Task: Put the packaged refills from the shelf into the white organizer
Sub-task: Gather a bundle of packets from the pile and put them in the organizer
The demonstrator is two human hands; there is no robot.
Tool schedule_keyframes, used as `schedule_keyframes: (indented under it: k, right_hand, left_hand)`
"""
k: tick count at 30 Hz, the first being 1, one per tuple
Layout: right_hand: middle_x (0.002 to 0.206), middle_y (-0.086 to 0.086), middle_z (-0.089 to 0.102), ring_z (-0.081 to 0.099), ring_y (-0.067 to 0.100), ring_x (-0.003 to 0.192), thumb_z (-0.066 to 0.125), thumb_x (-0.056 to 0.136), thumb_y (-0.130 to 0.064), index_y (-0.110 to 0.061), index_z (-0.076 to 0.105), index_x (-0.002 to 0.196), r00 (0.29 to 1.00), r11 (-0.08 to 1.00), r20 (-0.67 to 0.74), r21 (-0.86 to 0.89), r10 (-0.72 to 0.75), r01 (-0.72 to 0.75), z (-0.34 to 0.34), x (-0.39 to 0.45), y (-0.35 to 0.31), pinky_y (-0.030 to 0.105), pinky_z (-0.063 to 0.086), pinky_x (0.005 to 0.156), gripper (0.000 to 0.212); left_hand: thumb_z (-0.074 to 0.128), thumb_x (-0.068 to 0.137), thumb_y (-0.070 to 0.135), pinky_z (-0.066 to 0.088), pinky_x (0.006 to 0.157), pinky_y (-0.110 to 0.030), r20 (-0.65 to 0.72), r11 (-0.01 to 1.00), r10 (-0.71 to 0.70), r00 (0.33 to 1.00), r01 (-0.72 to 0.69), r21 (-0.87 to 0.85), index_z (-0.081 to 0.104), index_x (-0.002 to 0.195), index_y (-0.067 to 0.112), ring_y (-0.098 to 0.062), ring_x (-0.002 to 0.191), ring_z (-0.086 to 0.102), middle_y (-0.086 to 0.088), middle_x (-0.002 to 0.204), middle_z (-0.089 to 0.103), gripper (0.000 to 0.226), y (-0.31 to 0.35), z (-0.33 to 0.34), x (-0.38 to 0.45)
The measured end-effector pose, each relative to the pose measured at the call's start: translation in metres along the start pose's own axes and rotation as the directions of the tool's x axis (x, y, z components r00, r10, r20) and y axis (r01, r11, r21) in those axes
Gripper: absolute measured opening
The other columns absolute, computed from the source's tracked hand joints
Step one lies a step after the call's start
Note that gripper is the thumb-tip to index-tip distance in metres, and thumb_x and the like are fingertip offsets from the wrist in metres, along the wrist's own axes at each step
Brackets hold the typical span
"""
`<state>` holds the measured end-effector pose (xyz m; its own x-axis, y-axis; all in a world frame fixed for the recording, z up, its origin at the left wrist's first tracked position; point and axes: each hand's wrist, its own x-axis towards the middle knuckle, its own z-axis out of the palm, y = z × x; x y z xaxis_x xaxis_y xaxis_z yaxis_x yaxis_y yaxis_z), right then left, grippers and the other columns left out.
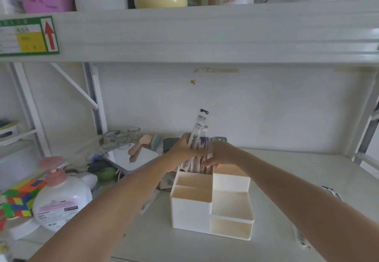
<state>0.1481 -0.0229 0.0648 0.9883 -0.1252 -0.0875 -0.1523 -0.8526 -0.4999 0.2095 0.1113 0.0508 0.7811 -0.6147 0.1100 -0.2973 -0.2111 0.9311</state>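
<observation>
The white organizer (207,206) stands on the shelf board in the middle, with several open compartments. My left hand (184,147) grips a bundle of packaged refills (200,127), long clear packs with dark print, standing upright in the organizer's back left compartment. Their tops rise well above my fingers. My right hand (218,155) is on the right side of the same bundle, fingers curled against the packs at the compartment's rim. The lower ends of the refills (194,164) show inside that compartment.
A white pump bottle with a pink cap (61,198) and a colourful cube puzzle (18,200) sit at the left. Behind them lie a mirror-like tablet (131,159), glass jars (123,137) and a green fruit (106,173). Another dark-printed pack (331,192) lies at right. Bottles fill the upper shelf (184,36).
</observation>
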Motion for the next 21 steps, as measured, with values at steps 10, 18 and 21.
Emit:
schedule_keyframes:
  k: [10,18,21]
  right_hand:
    - [0.09,0.021,0.068,0.065,0.024,0.072,0.065,0.084,-0.026,-0.003,0.056,0.094,0.994,0.958,-0.008,0.268,0.113,-0.106,-0.029,-0.041,0.029,0.02,0.054,0.058,0.026]
    - [0.109,0.023,0.067,0.067,0.027,0.081,0.056,0.087,-0.034,0.006,0.055,0.116,0.985,0.977,-0.108,0.179,0.134,-0.114,-0.034,-0.066,0.071,0.028,0.052,0.054,0.049]
    - [0.09,0.017,0.068,0.07,0.028,0.077,0.052,0.089,-0.039,-0.001,0.058,0.102,0.976,0.981,-0.147,0.136,0.161,-0.141,-0.045,-0.073,0.087,0.024,0.049,0.045,0.041]
  left_hand:
    - [0.057,0.089,0.02,0.047,0.088,-0.022,-0.151,0.99,0.133,0.98,-0.138,-0.024,0.048,0.124,0.014,-0.011,0.103,0.058,0.002,0.118,0.061,0.037,0.017,0.001,-0.002]
    - [0.03,0.099,0.024,0.047,0.092,-0.04,-0.409,0.991,0.133,0.903,-0.128,0.04,0.045,0.095,0.019,-0.021,0.103,0.058,-0.003,0.106,0.063,0.016,0.001,0.025,0.006]
    - [0.037,0.097,0.03,0.043,0.093,-0.034,-0.371,0.996,0.073,0.926,-0.085,-0.014,0.048,0.103,0.014,-0.019,0.103,0.054,-0.006,0.108,0.059,0.02,-0.007,0.017,0.004]
